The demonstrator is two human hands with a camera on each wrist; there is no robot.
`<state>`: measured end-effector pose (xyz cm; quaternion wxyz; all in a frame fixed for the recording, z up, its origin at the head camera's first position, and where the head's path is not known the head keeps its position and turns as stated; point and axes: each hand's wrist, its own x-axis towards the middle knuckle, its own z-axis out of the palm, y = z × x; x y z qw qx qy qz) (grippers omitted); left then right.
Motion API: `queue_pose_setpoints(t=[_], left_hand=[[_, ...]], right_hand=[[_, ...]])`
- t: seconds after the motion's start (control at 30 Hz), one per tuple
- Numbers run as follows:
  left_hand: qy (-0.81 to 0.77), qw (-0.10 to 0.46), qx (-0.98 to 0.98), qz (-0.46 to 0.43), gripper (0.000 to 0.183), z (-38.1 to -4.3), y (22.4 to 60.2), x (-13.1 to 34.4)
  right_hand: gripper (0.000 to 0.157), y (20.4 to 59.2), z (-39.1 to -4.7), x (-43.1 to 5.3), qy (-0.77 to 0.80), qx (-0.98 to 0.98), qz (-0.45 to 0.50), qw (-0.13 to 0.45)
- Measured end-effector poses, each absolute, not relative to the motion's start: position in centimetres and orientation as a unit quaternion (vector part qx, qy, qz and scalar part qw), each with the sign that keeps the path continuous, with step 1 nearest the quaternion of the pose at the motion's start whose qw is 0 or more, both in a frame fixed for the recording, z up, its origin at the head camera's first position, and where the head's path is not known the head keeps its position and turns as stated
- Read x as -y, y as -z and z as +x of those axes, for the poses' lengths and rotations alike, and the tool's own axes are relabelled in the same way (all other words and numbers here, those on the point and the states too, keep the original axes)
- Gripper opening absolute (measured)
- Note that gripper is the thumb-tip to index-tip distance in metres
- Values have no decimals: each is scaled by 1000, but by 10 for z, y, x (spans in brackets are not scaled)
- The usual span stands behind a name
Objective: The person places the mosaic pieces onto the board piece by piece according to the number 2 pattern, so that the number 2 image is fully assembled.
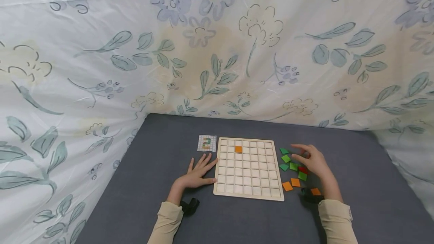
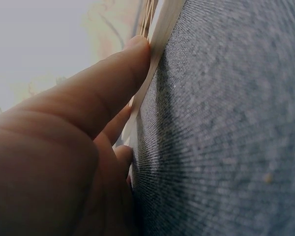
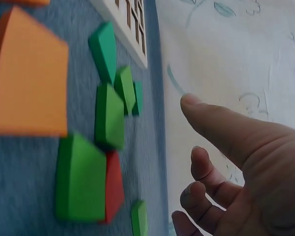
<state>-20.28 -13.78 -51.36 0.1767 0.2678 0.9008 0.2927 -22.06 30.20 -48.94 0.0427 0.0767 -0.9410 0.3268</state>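
A wooden grid board (image 1: 246,174) lies on the table with one orange tile (image 1: 239,149) in an upper cell. My left hand (image 1: 194,178) is spread flat at the board's left side; its thumb (image 2: 132,59) touches the wooden edge in the left wrist view. Over on the right, my right hand (image 1: 315,159) hovers above the loose tiles, thumb and forefinger apart and the other fingers bent, holding nothing. Near it lie light green tiles (image 1: 293,166), darker green tiles (image 1: 284,150) and a red tile (image 1: 303,170), partly under a green one. Closer to me are orange tiles (image 1: 295,182).
A small pattern card (image 1: 207,143) with a coloured figure like a 2 lies beyond my left hand, beside the board's upper left corner. The grey table (image 1: 237,221) ends at a floral curtain (image 1: 217,48) behind. Dark wrist cameras (image 1: 190,206) sit at both wrists.
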Motion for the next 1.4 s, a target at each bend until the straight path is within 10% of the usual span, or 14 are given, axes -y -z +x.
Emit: queue_pose_setpoints(t=[1.4], left_hand=[[-294,175,-901,266,72,-202,513,138]], right_hand=[[36,506,-214,-363,-272,962,30,0]])
